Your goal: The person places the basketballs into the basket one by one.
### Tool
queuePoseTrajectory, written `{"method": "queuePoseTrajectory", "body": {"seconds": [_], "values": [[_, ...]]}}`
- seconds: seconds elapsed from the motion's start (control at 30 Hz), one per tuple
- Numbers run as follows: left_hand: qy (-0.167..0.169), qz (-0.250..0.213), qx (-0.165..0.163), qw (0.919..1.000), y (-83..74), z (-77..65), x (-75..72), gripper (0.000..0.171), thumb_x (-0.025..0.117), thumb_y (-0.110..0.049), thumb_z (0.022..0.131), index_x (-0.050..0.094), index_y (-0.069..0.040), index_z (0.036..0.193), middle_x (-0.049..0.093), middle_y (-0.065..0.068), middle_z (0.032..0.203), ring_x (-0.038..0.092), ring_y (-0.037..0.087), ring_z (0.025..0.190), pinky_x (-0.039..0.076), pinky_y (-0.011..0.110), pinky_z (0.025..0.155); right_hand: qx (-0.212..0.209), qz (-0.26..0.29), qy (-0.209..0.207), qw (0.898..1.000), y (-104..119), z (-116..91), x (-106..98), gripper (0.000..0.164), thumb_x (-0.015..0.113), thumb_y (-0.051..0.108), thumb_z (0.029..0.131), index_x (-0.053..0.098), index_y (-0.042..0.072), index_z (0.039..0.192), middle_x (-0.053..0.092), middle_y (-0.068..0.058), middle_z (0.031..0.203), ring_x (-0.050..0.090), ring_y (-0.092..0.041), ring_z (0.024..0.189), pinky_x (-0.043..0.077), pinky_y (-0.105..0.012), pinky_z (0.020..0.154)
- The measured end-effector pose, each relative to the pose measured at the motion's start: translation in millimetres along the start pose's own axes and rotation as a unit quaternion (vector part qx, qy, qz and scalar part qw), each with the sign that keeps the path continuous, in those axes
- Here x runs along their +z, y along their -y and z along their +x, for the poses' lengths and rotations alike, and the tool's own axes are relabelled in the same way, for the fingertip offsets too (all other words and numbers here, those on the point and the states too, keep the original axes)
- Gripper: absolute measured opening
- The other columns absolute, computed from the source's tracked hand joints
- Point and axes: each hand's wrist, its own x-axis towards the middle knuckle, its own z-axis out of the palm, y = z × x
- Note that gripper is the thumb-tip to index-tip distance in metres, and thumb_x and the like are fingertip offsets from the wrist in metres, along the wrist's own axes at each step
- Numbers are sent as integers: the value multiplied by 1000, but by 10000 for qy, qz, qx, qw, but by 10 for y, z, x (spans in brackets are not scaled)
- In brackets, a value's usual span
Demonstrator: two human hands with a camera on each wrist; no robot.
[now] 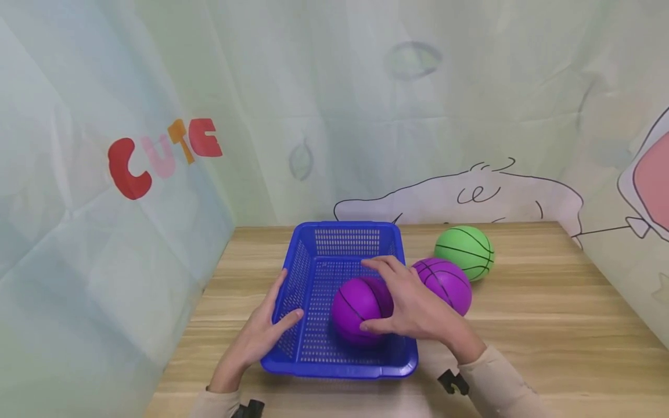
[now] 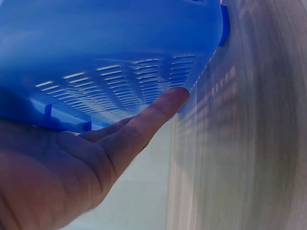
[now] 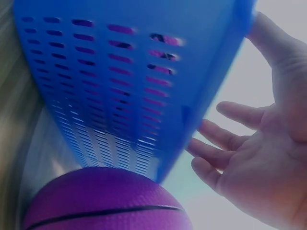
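Rests the left hand against the left wall of a blue basket, with fingers straight outside and thumb inside the rim. Holds the right hand spread over a purple ball inside at right; cannot tell if touching. Has a second purple ball just outside, beside a green ball.

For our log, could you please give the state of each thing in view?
Blue basket: upright, open-topped, on the table.
Inner purple ball: inside the basket.
Outer purple ball: on the table, beside the basket.
Green ball: on the table, beyond the outer purple ball.
Left grip: straight-fingered, at the basket's left side.
Right grip: spread over the inner ball; contact unclear.
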Motion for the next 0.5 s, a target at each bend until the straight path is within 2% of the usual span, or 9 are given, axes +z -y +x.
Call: {"method": "queuePoseTrajectory", "body": {"seconds": [0.17, 0.23, 0.33, 0.43, 0.5], "values": [[14, -21, 48, 10000, 0, 4, -7, 94, 66, -45, 111, 8, -24, 181, 20, 24, 183, 43, 56, 157, 39, 76, 123, 85, 44, -211, 9997, 13, -9, -135, 113, 99, 55, 81, 41, 20, 171, 43, -6, 170, 47, -42, 154, 48, -66, 121], [17, -25, 70, 10000, 3, 6, -8, 93, 66, -45, 111, 8, -24, 181, 20, 24, 183, 43, 56, 156, 39, 75, 123, 45, 68, -345, 9994, 4, -10, -201, 113, 98, 54, 81, 39, 19, 171, 43, -7, 171, 47, -41, 154, 47, -67, 122], [18, -25, 96, 9999, 7, 8, -7, 93, 66, -44, 112, 8, -23, 181, 20, 24, 183, 42, 56, 157, 38, 76, 123, 16, 153, -573, 9982, -25, -19, -318, 113, 98, 52, 82, 37, 19, 172, 43, -9, 172, 57, -36, 145, 51, -63, 118], [29, -31, 110, 9999, 12, 9, -7, 93, 66, -43, 112, 7, -23, 181, 20, 24, 183, 42, 56, 157, 38, 76, 123, 55, 353, -834, 9959, -68, -31, -454, 113, 99, 49, 83, 37, 19, 172, 42, -10, 172, 55, -35, 146, 49, -63, 121], [35, -33, 115, 9999, 13, 7, -7, 93, 66, -43, 112, 7, -23, 181, 19, 24, 183, 41, 56, 158, 37, 76, 123, 175, 435, -978, 9941, -95, -47, -557, 113, 99, 49, 83, 35, 20, 173, 41, -9, 173, 49, -34, 153, 45, -64, 124]]}}
